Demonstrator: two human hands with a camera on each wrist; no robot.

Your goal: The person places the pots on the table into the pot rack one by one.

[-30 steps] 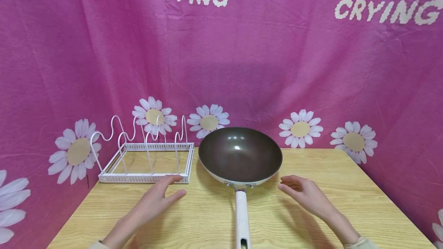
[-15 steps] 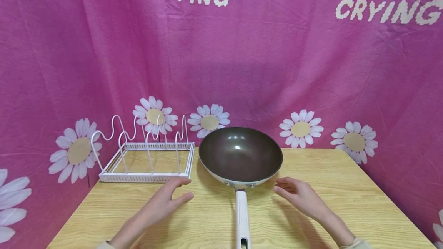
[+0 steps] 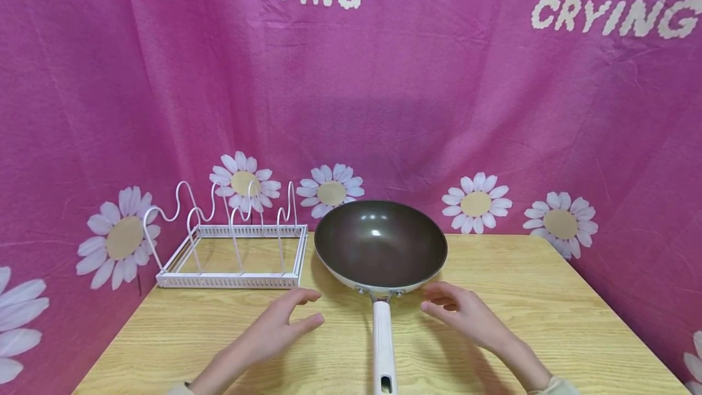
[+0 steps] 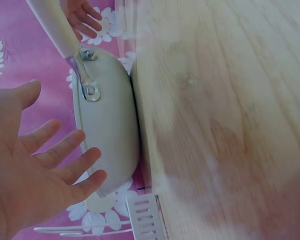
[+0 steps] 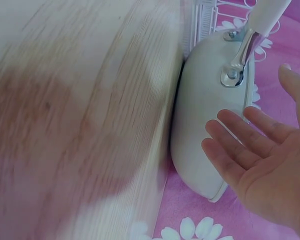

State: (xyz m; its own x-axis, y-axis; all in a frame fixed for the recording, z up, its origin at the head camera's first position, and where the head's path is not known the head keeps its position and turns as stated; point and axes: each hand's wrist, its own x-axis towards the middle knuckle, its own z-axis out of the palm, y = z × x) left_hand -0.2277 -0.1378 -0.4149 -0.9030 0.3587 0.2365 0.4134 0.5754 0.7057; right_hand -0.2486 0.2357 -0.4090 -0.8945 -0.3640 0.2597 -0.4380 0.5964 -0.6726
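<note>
My left hand (image 3: 282, 323) and right hand (image 3: 466, 319), both empty, fingers loosely extended, flank the pale handle (image 3: 383, 340) of a dark-lined pan (image 3: 381, 245) sitting on a wooden table (image 3: 548, 303), just right of a white rack (image 3: 227, 282).

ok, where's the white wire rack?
In the head view, the white wire rack sits on the left of the pale wood-grain table, just left of the round, dark-lined pan.

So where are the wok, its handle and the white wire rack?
Wok (image 3: 381, 245), head view: its dark inside.
Handle (image 3: 383, 340), head view: middle of the grip.
White wire rack (image 3: 229, 281), head view: its front rail.
</note>
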